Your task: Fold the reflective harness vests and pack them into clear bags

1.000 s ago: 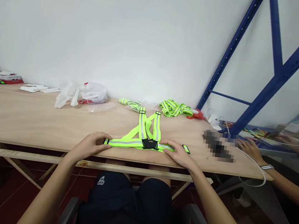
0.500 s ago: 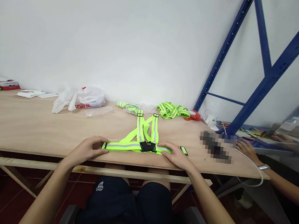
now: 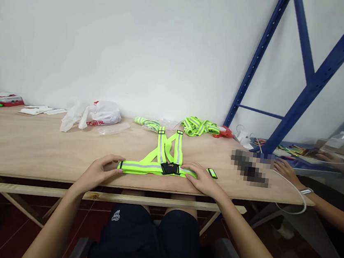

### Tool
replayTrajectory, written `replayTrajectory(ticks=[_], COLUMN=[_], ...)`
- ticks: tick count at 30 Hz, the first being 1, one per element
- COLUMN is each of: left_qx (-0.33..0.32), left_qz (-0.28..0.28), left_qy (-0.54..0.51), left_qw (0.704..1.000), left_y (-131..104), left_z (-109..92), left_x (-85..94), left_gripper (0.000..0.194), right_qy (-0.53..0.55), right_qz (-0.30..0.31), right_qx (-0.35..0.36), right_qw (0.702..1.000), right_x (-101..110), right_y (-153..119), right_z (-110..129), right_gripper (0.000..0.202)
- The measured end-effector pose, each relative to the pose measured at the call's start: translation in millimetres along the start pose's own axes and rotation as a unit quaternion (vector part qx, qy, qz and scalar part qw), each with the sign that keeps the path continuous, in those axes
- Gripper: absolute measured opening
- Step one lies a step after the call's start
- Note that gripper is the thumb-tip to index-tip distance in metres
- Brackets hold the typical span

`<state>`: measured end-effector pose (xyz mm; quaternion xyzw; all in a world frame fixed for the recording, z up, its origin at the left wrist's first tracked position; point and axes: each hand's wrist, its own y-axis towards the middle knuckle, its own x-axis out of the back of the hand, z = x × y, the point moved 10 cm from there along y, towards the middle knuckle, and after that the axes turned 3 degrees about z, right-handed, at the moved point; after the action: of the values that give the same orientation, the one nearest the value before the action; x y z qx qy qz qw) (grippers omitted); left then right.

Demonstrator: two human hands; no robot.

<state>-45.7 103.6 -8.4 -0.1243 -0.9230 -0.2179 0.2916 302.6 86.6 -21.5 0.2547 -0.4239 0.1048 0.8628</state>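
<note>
A fluorescent yellow-green reflective vest (image 3: 142,167) made of straps lies flat on the wooden table, its shoulder straps pointing to the wall. A black buckle (image 3: 170,168) sits at the middle of its waist strap. My left hand (image 3: 101,171) is at the left end of that strap, thumb and fingers apart on either side of the end. My right hand (image 3: 202,179) rests over the waist strap right of the buckle, thumb on the near edge and fingers on the far edge. The strap's right end shows beyond my knuckles.
More reflective straps (image 3: 199,126) lie bunched by the wall, beside a packed bundle (image 3: 148,123). White plastic bags (image 3: 102,112) are at the back left. A blue rack (image 3: 295,103) stands on the right, where another person's hand (image 3: 289,173) rests by a white cable.
My left hand has opened slightly at the strap end, with the fingertips a little farther from the strap. My right hand and the vest stay nearly the same; the view shifts slightly.
</note>
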Motion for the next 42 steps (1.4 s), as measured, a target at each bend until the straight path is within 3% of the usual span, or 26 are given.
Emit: replayTrajectory(ticks=[7, 11, 15, 22, 28, 31, 34, 39, 42], left_qx=[0.000, 0.011, 0.042, 0.048, -0.012, -0.037, -0.051, -0.013, 0.020], left_qz=[-0.004, -0.002, -0.008, -0.114, -0.183, -0.176, -0.139, -0.017, 0.057], left_qy=[0.010, 0.002, -0.021, -0.141, -0.304, -0.398, -0.482, -0.546, -0.507], left_qw=[1.000, 1.000, 0.999, 0.982, 0.935, 0.899, 0.864, 0.837, 0.860], left_y=[1.8, 2.6, 2.1, 7.2, 29.4, 49.5, 74.2, 106.7, 111.8], left_z=[-7.9, -10.9, -8.1, -2.6, -17.4, -37.0, -60.0, -84.1, -88.9], left_x=[-0.1, -0.8, -0.1, 6.8, -3.4, -18.1, -44.7, -119.5, -163.2], left_gripper=[0.053, 0.053, 0.056, 0.055, 0.050, 0.046, 0.045, 0.050, 0.051], right_qy=[-0.143, -0.174, -0.164, -0.139, -0.141, -0.155, -0.172, -0.195, -0.198], right_qz=[-0.057, -0.062, -0.031, 0.009, 0.017, 0.019, 0.021, 0.014, 0.011], right_qx=[0.070, 0.088, 0.073, 0.052, 0.039, 0.041, 0.041, 0.047, 0.054], right_qw=[0.986, 0.979, 0.983, 0.989, 0.989, 0.987, 0.984, 0.979, 0.979], right_x=[3.4, -9.5, -28.6, -35.6, -32.5, -32.8, -33.1, -33.1, -33.6], right_y=[-6.3, -8.4, -8.9, -10.7, -9.5, -9.5, -9.6, -10.1, -11.2], right_z=[32.9, 57.6, 61.3, 55.8, 60.7, 63.5, 65.6, 66.7, 64.8], right_gripper=[0.036, 0.036, 0.037, 0.043, 0.059, 0.061, 0.060, 0.055, 0.045])
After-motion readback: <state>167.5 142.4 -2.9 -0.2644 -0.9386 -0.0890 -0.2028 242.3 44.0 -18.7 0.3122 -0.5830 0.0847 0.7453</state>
